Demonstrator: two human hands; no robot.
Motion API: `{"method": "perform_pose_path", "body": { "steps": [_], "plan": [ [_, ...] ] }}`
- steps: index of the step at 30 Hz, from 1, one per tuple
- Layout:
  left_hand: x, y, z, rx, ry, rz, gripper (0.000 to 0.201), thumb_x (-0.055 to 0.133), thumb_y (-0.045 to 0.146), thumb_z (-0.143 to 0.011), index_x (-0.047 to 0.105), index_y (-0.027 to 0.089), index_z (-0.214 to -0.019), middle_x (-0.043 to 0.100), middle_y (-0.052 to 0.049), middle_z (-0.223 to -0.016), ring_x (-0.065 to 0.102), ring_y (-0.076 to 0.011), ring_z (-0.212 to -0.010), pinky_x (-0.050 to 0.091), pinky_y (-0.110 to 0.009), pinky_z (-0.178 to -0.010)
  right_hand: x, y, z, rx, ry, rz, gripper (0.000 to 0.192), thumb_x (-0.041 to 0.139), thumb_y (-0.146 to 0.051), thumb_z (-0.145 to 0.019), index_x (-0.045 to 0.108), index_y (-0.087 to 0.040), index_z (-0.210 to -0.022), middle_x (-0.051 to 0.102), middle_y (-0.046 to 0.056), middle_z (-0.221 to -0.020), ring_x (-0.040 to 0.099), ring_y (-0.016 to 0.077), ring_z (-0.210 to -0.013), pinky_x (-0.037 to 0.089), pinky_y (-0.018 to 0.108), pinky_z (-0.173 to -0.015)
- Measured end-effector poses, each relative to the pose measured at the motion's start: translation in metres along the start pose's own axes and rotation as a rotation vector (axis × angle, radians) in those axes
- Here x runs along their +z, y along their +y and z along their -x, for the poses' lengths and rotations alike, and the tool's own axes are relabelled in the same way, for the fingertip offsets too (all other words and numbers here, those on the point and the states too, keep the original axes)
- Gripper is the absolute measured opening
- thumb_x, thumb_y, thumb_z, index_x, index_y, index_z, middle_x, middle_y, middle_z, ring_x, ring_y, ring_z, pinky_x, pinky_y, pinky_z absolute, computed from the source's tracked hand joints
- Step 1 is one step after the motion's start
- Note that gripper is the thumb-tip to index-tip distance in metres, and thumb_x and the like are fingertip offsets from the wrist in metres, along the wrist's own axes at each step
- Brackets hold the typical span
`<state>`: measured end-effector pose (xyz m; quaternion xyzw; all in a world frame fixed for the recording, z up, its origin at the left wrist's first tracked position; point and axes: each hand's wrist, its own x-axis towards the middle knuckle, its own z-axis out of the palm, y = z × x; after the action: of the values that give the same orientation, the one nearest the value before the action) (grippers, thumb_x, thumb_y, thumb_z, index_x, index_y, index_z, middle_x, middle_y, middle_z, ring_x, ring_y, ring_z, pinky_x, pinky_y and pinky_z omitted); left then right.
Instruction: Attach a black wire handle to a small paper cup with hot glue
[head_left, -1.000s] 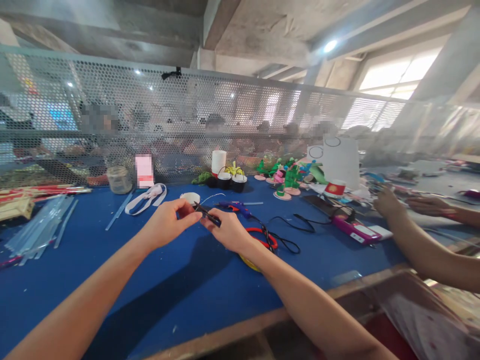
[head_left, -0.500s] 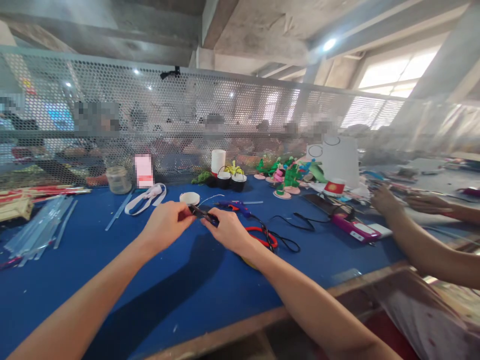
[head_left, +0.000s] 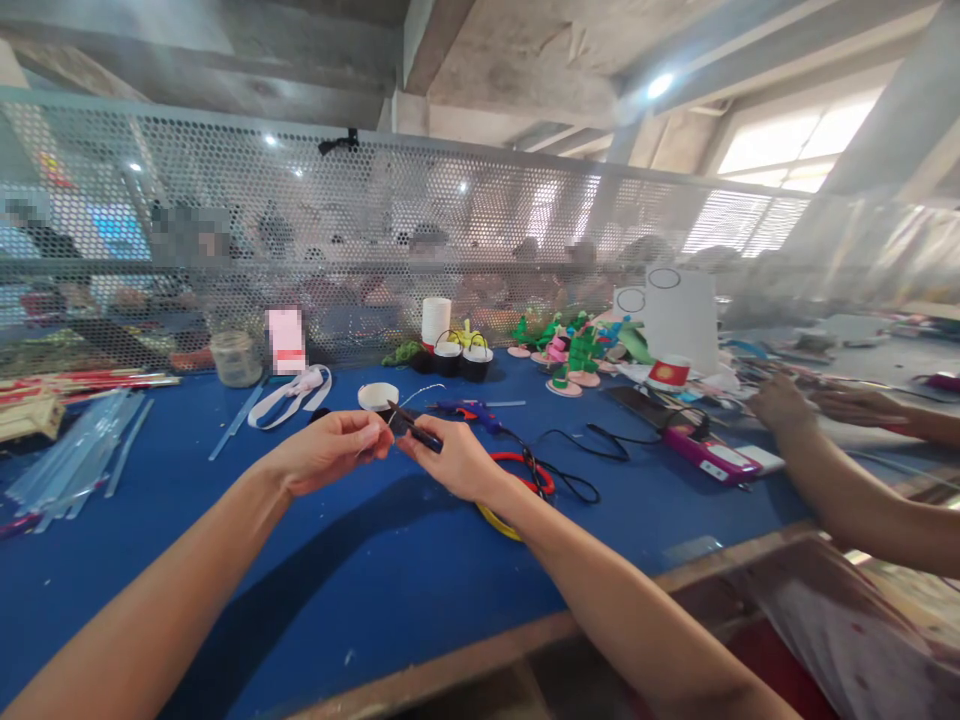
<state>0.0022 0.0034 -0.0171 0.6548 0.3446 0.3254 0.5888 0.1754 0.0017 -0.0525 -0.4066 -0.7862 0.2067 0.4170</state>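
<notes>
Blue table (head_left: 420, 570) before a grey perforated screen (head_left: 337, 230), concrete ceiling (head_left: 525, 60) with 1 bright lamp (head_left: 660, 86) (daylit window (head_left: 795, 140) at right).

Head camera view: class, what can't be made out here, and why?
In the head view:
What the left hand pinches: hidden by its fingers, too small to name.
Dark, pointed hand tool: handle end hidden by the right hand.
Yellow, curved band: partly hidden by the right forearm.
Slim purple item: cut off by the left edge.
</notes>
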Motion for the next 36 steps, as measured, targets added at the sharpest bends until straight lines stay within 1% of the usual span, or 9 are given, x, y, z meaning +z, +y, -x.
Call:
{"method": "perform_pose_path", "body": {
  "steps": [3, 5, 7, 9, 15, 21, 28, 33, 36],
  "plan": [
    [0.007, 0.006, 0.0, 0.0, 0.083, -0.231, 0.023, 0.055, 0.037, -0.065, 0.048, 0.016, -0.058, 0.047, 0.002, -0.057, 0.042, -0.0096, -0.055, 0.033, -0.024, -0.056, 0.0, 0.002, -0.001, 0.011, 0.024, 0.066, 0.022, 0.045, -0.033, -0.075, 0.057, -0.015, -0.072, 0.057, 0.0, -0.061, 0.046, 0.0095, -0.054, 0.033, 0.019, -0.052],
    [0.013, 0.012, 0.001, 0.039, 0.236, -0.546, 0.02, 0.053, 0.033, -0.065, 0.047, 0.016, -0.056, 0.046, 0.003, -0.053, 0.04, -0.0104, -0.053, 0.031, -0.024, -0.054, 0.0, 0.004, -0.002, 0.046, 0.052, 0.156, 0.019, 0.046, -0.032, -0.074, 0.057, -0.016, -0.074, 0.058, 0.002, -0.063, 0.049, 0.0114, -0.056, 0.033, 0.021, -0.054],
    [0.019, 0.015, 0.001, 0.162, 0.417, -0.899, 0.015, 0.052, 0.027, -0.065, 0.048, 0.017, -0.054, 0.047, 0.001, -0.053, 0.041, -0.0125, -0.056, 0.031, -0.026, -0.056, 0.0, 0.005, -0.003, 0.09, 0.071, 0.228, 0.017, 0.048, -0.03, -0.073, 0.057, -0.016, -0.075, 0.059, 0.003, -0.065, 0.051, 0.0132, -0.059, 0.034, 0.023, -0.056],
    [0.023, 0.015, 0.001, 0.277, 0.517, -1.068, 0.012, 0.05, 0.023, -0.065, 0.051, 0.017, -0.055, 0.05, 0.0, -0.056, 0.042, -0.014, -0.061, 0.031, -0.027, -0.06, -0.001, 0.004, -0.003, 0.122, 0.075, 0.228, 0.017, 0.048, -0.031, -0.073, 0.057, -0.016, -0.075, 0.059, 0.003, -0.065, 0.051, 0.0134, -0.059, 0.034, 0.023, -0.056],
    [0.019, 0.01, -0.002, 0.09, 0.383, -0.66, 0.019, 0.052, 0.032, -0.066, 0.051, 0.015, -0.059, 0.045, 0.004, -0.051, 0.036, -0.0079, -0.049, 0.029, -0.021, -0.048, 0.0, 0.0, -0.001, 0.091, -0.04, 0.054, 0.023, 0.052, -0.037, -0.069, 0.055, -0.016, -0.078, 0.055, -0.001, -0.062, 0.046, 0.0097, -0.053, 0.034, 0.02, -0.051],
    [0.015, 0.011, -0.003, 0.051, 0.324, -0.434, 0.017, 0.059, 0.029, -0.062, 0.052, 0.014, -0.058, 0.045, 0.005, -0.052, 0.036, -0.0066, -0.051, 0.028, -0.021, -0.05, -0.001, 0.0, 0.0, 0.08, -0.068, 0.084, 0.021, 0.047, -0.033, -0.072, 0.057, -0.015, -0.074, 0.053, -0.001, -0.058, 0.043, 0.0088, -0.052, 0.032, 0.02, -0.05],
    [0.006, 0.001, -0.002, -0.044, 0.033, 0.121, 0.021, 0.056, 0.035, -0.067, 0.058, 0.014, -0.068, 0.056, -0.001, -0.067, 0.049, -0.0098, -0.063, 0.035, -0.024, -0.063, -0.001, 0.0, 0.0, 0.009, -0.073, -0.022, 0.023, 0.047, -0.033, -0.073, 0.058, -0.014, -0.074, 0.056, -0.001, -0.062, 0.045, 0.0086, -0.055, 0.034, 0.019, -0.053],
    [0.008, 0.0, -0.001, -0.064, 0.025, 0.101, 0.022, 0.06, 0.035, -0.064, 0.053, 0.015, -0.063, 0.053, 0.001, -0.063, 0.046, -0.0081, -0.059, 0.035, -0.023, -0.061, -0.001, 0.0, 0.001, -0.011, -0.078, 0.007, 0.022, 0.046, -0.033, -0.074, 0.058, -0.014, -0.074, 0.057, 0.0, -0.062, 0.046, 0.0093, -0.055, 0.034, 0.019, -0.054],
    [0.015, 0.005, 0.0, 0.008, 0.171, -0.269, 0.024, 0.054, 0.036, -0.067, 0.048, 0.016, -0.056, 0.045, 0.003, -0.053, 0.04, -0.0085, -0.052, 0.032, -0.023, -0.054, -0.001, -0.001, 0.001, 0.037, -0.042, 0.112, 0.02, 0.046, -0.031, -0.075, 0.058, -0.016, -0.075, 0.057, 0.001, -0.061, 0.046, 0.0101, -0.053, 0.033, 0.02, -0.051]
  ]
}}
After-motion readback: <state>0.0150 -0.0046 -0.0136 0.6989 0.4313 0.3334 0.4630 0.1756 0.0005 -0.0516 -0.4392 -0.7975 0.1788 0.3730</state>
